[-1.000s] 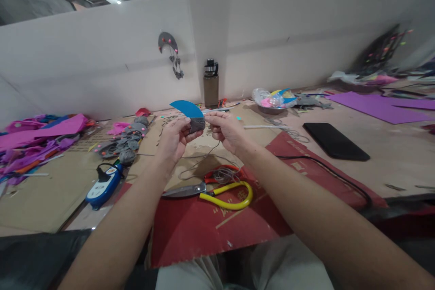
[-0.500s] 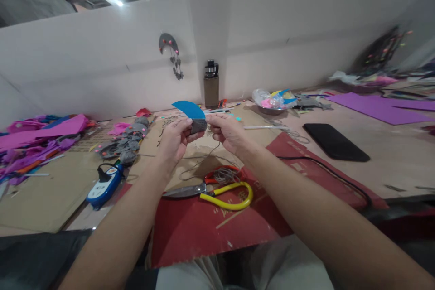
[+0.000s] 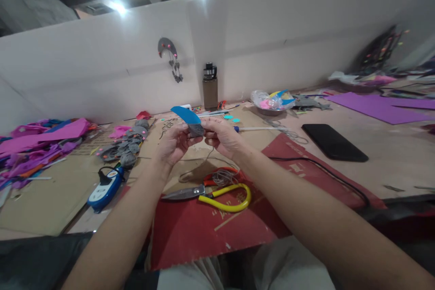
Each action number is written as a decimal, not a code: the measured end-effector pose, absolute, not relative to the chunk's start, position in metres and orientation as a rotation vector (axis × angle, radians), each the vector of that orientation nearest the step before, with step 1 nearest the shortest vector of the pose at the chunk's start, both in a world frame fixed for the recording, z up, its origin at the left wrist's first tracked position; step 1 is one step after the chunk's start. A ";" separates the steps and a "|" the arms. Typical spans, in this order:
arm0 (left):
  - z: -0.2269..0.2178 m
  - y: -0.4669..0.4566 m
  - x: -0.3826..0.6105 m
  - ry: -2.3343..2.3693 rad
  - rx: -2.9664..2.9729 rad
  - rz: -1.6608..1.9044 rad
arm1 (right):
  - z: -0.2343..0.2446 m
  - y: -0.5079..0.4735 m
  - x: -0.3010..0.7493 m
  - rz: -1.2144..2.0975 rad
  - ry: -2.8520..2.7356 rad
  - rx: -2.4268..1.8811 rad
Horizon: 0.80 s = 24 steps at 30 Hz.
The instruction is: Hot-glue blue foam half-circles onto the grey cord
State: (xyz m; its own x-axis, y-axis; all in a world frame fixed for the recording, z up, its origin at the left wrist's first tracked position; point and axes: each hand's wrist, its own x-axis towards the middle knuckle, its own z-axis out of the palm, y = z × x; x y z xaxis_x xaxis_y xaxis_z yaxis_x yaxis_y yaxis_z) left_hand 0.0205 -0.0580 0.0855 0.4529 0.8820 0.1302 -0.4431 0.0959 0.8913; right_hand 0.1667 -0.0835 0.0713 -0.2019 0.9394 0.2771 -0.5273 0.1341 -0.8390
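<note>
A blue crescent-shaped piece [image 3: 186, 114], its lower right end wrapped in grey yarn [image 3: 196, 130], is held up between both hands above the cardboard. My left hand [image 3: 172, 145] is closed on it from the left, thumb against the wrapping. On the other side, my right hand [image 3: 221, 137] pinches at the wrapped end, where the yarn runs; a thin strand hangs below these fingers. Below the hands lie scissors with yellow and red handles [image 3: 224, 198], blades pointing left. A loose bundle of grey yarn [image 3: 224, 176] rests by the red handle.
Red cardboard [image 3: 190, 235] covers the front edge. Left are a blue-and-white power strip [image 3: 106, 190], grey yarn pieces [image 3: 127, 145] and pink and purple scraps [image 3: 50, 138]. A bottle [image 3: 210, 93] stands at the wall. Right are a bowl [image 3: 272, 111], phone [image 3: 335, 142] and purple sheets [image 3: 370, 108].
The crescent has tilted more steeply and shows narrower, with its wrapped end lower. Both hands have shifted slightly and stay close together. The camera view has moved a little.
</note>
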 end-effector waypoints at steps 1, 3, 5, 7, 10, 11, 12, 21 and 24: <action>0.087 -0.059 0.020 0.489 1.091 1.043 | 0.072 -0.084 0.167 1.451 -1.091 -0.499; 0.087 -0.057 0.018 0.467 1.127 1.021 | 0.072 -0.085 0.166 1.467 -1.104 -0.487; 0.084 -0.053 0.016 0.490 1.142 1.004 | 0.070 -0.084 0.166 1.469 -1.095 -0.511; 0.079 -0.048 0.017 0.557 1.141 1.009 | 0.068 -0.081 0.167 1.444 -1.051 -0.574; 0.072 -0.044 0.020 0.619 1.119 1.037 | 0.062 -0.074 0.169 1.378 -0.958 -0.655; 0.071 -0.043 0.021 0.614 1.108 1.045 | 0.061 -0.072 0.169 1.362 -0.937 -0.661; 0.071 -0.044 0.022 0.601 1.097 1.052 | 0.059 -0.071 0.170 1.352 -0.925 -0.662; 0.074 -0.047 0.022 0.581 1.076 1.087 | 0.059 -0.073 0.168 1.338 -0.954 -0.652; 0.074 -0.045 0.021 0.597 1.083 1.088 | 0.062 -0.076 0.165 1.357 -0.984 -0.637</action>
